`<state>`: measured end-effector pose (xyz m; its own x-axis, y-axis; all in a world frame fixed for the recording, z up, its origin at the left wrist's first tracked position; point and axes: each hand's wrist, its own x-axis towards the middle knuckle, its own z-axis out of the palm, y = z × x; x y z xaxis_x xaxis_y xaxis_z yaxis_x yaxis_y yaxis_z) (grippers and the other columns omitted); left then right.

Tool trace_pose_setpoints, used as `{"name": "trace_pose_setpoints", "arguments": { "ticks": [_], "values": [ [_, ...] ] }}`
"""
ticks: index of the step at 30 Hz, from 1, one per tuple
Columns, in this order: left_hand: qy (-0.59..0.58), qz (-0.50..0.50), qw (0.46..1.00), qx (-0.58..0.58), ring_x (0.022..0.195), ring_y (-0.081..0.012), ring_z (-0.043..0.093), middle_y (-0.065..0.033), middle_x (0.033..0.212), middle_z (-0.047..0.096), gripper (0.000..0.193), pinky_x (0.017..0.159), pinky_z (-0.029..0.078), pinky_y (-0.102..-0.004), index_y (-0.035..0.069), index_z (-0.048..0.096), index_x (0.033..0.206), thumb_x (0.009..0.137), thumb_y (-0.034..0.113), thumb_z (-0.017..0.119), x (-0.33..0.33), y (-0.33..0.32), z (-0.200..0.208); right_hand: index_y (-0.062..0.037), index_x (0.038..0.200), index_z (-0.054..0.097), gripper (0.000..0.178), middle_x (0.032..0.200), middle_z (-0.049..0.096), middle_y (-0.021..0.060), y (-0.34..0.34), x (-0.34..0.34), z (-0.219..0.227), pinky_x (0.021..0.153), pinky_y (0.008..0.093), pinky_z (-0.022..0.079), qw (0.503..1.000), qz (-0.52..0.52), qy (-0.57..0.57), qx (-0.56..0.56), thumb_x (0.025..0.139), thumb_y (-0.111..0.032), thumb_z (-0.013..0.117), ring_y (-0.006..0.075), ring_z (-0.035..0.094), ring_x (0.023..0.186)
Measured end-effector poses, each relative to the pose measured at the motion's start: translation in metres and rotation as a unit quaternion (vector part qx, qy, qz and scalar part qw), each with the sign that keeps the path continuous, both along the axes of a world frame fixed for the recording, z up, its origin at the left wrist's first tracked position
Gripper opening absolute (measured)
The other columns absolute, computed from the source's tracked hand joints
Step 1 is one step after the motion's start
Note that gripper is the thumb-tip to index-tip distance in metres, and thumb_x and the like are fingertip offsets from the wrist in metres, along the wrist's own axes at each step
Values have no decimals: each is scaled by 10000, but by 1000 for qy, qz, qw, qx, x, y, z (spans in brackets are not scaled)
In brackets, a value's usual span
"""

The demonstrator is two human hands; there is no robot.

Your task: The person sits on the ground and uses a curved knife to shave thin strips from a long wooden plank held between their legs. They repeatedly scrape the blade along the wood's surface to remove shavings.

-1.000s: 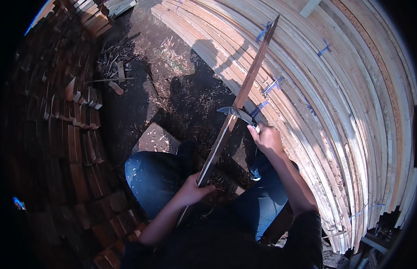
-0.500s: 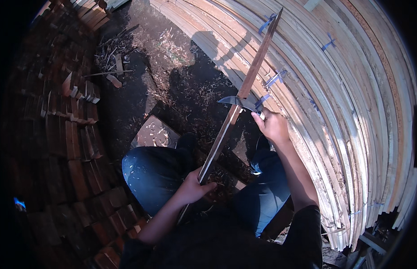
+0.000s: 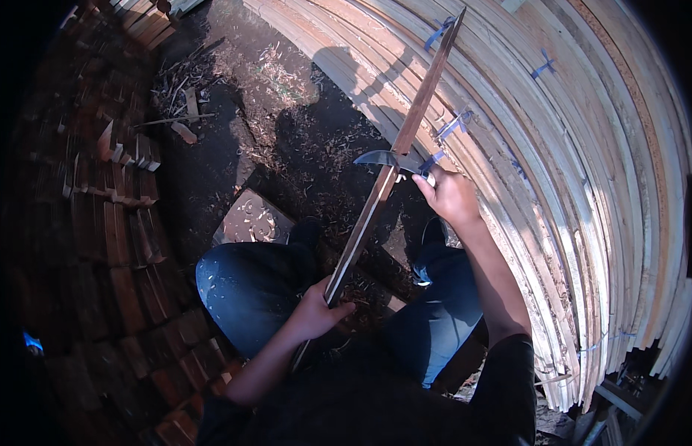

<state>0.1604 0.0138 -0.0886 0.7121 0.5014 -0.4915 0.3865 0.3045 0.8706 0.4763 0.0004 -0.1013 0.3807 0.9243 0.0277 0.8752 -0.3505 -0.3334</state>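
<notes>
A long, narrow strip of brown wood (image 3: pixel 424 100) slants from my lap up to the far right, with a pale stripe along its nearer part. My left hand (image 3: pixel 317 311) is wrapped round its near section, between my knees. In my right hand (image 3: pixel 454 198) is the handle of a curved knife (image 3: pixel 377 157), mostly hidden by the fingers. The dark blade crosses the strip near its middle, its tip pointing left. A small curled shaving (image 3: pixel 400 178) sits just below the blade, beside the strip.
Long pale wood strips (image 3: pixel 584 186), tied with blue bands, are stacked at the right. Cut wood pieces (image 3: pixel 123 230) are piled in shadow at the left. A shaving-covered board (image 3: pixel 252 218) lies by my left knee. Shavings and scraps litter the dirt ground (image 3: pixel 279 82).
The knife and my right hand have shifted slightly left and away from me. The strip has moved only a little, and both hands keep their hold.
</notes>
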Motion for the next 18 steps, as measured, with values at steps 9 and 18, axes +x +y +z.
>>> {"name": "trace_pose_setpoints", "arguments": {
  "ticks": [9,18],
  "values": [
    [48,-18,998,-40,760,-77,532,-16,799,563,457,703,486,-274,-25,533,1185,790,80,738,-5,0,2,-45,766,636,472,576,603,186,5,19,-6,523,448,513,997,37,-59,11,917,-485,554,370,636,558],
    [67,-16,997,-37,762,-73,541,-9,819,575,496,701,479,-257,-14,535,1230,794,93,747,-1,2,6,11,693,518,487,537,396,100,1,0,-14,552,361,395,857,-71,506,-69,975,-386,541,159,386,548]
  ]
}}
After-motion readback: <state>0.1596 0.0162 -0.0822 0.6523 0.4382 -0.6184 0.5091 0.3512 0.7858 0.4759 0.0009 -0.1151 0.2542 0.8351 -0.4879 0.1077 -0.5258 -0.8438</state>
